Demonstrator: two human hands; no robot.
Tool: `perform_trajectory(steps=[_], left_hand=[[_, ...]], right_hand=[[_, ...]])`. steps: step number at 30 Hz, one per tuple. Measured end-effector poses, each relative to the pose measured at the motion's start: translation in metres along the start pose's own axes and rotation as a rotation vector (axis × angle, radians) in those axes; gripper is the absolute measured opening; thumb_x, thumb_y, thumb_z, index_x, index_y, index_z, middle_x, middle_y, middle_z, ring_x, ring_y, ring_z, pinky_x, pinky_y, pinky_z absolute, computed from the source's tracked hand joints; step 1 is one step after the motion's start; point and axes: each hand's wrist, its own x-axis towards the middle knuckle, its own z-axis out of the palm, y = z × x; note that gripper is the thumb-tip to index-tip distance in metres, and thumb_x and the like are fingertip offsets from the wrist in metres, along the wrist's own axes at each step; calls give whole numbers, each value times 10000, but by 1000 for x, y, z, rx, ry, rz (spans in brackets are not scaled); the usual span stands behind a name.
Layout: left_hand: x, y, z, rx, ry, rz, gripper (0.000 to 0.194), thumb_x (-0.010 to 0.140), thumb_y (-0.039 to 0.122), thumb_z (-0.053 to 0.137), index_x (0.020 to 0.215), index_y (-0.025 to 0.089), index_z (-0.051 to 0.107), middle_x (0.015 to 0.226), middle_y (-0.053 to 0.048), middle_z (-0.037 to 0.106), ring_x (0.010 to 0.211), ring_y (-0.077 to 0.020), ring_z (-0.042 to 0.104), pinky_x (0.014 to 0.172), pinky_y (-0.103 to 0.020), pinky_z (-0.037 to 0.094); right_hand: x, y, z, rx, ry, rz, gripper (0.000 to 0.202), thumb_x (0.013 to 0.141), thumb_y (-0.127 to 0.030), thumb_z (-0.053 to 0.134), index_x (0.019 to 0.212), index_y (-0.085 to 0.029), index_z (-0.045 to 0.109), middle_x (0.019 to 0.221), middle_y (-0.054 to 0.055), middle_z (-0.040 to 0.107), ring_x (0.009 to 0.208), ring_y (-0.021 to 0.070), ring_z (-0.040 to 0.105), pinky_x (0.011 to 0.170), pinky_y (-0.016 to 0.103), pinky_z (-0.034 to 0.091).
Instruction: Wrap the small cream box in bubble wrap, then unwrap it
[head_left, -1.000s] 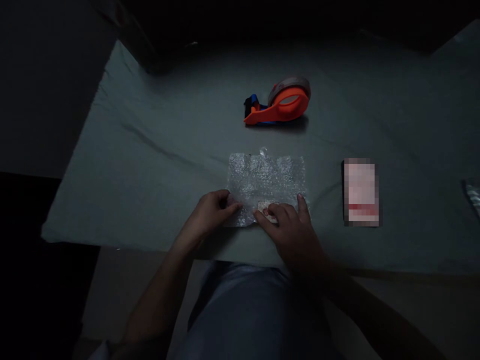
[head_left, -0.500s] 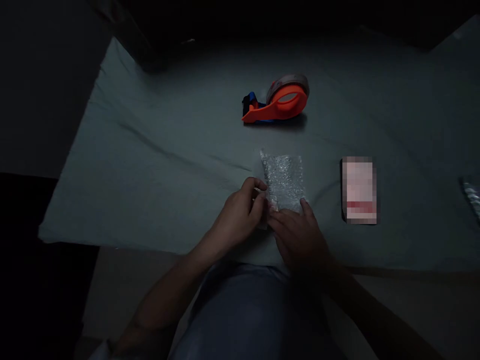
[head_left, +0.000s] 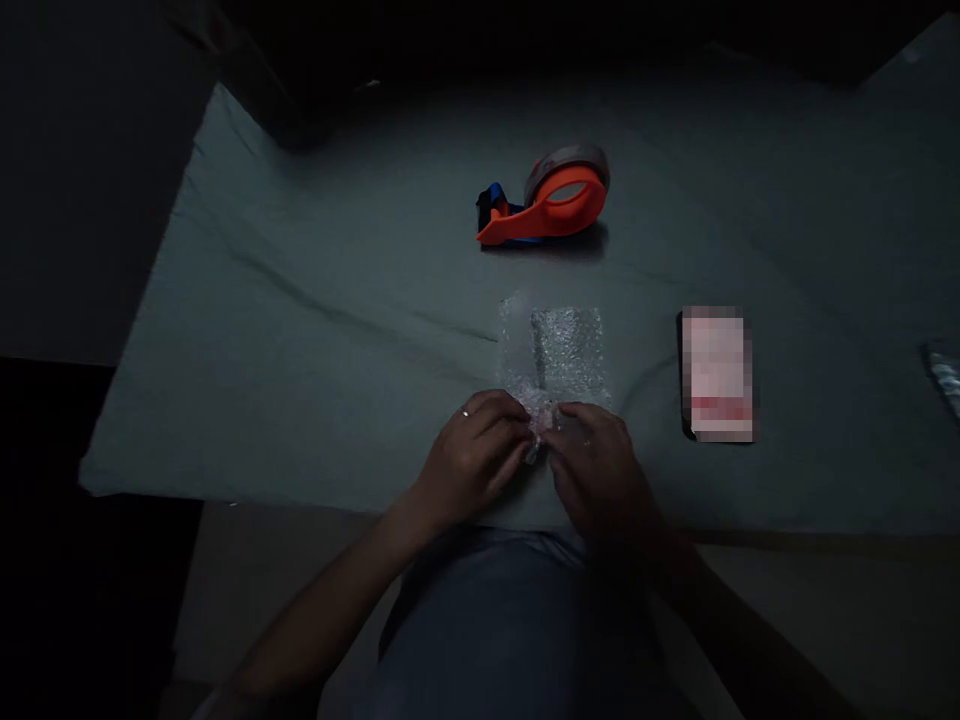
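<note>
1. A folded piece of bubble wrap [head_left: 564, 352] lies on the near middle of the table [head_left: 315, 330], its near edge pinched up between both hands; the far part rests flat on the cloth, doubled over into a narrow packet.
2. The left hand [head_left: 472, 462] closes its fingertips on the wrap's near left corner, a ring showing on one finger; the grip appears to keep the fold from springing open.
3. The right hand [head_left: 596, 470] meets it from the other side, fingers curled shut on the same near edge, so the two hands touch across the seam.
4. Whether anything sits inside the folded wrap cannot be told in this dim light.
5. An orange tape dispenser [head_left: 546, 200] with a roll loaded stands beyond the wrap, well apart from it, on its side edge within reach.
6. A flat card-like packet [head_left: 716, 374], its face blurred out, lies to the right of the wrap, apart from it.
7. A grey cloth covers the table, creased to the left of the wrap.
</note>
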Motion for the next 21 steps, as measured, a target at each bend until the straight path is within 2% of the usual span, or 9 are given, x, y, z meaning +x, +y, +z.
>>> perform_trajectory(steps=[3,5,7,9,11,14,16,18,21], left_hand=[[-9,-4,8,53,-12,56,120,860,127,572,974,139,609,1007,-115,645,1041,-215,582,906,-392,526],[-11,-4,13,70,8,62,163,853,130,583,1014,137,605,1029,-119,642,1061,-224,572,914,-400,528],[-11,-4,15,61,12,73,234,847,170,607,1077,134,590,1059,-128,639,1083,-238,564,931,-425,525],[-11,-5,15,33,-2,85,338,840,245,632,1151,135,561,1100,-139,631,1119,-257,556,958,-464,514],[-12,-6,13,11,-28,83,374,842,272,631,1181,145,539,1137,-144,627,1156,-265,554,981,-490,503],[-15,-8,12,12,-27,72,209,860,177,596,1066,158,563,1147,-132,645,1173,-242,568,985,-466,517],[-16,-6,14,23,19,70,109,856,131,592,959,160,570,1115,-121,669,1152,-226,586,964,-435,535],[-15,-3,20,24,78,60,88,848,118,604,916,162,570,1083,-114,690,1132,-218,599,946,-415,543],[-13,4,31,28,133,45,116,833,95,615,922,157,573,1069,-113,704,1119,-221,613,951,-420,537]], right_hand=[[-11,10,-10,53,96,274,344,861,-264,533,1182,-142,557,1190,182,577,1092,272,571,883,474,523],[-20,18,-15,109,107,558,426,849,-383,561,1206,-150,548,1050,139,650,888,233,644,759,416,561],[-28,22,-18,179,89,805,525,818,-479,583,1225,-151,542,890,87,687,685,194,643,629,362,559],[-32,24,-17,281,84,948,569,803,-516,584,1240,-154,537,820,63,696,616,183,636,575,337,547],[-30,23,-13,424,86,1007,569,795,-504,595,1244,-163,531,809,55,702,613,183,652,579,334,551],[-20,20,-3,610,131,1020,557,751,-444,648,1215,-160,528,807,55,708,654,192,678,616,341,564],[-12,17,3,680,204,1003,517,725,-404,668,1166,-164,542,867,82,720,719,200,692,640,337,568],[-5,13,6,733,263,977,473,720,-367,669,1133,-171,550,923,100,722,770,197,696,656,323,568],[1,4,8,732,327,921,430,735,-307,658,1132,-180,553,811,42,700,703,155,675,624,275,556]])
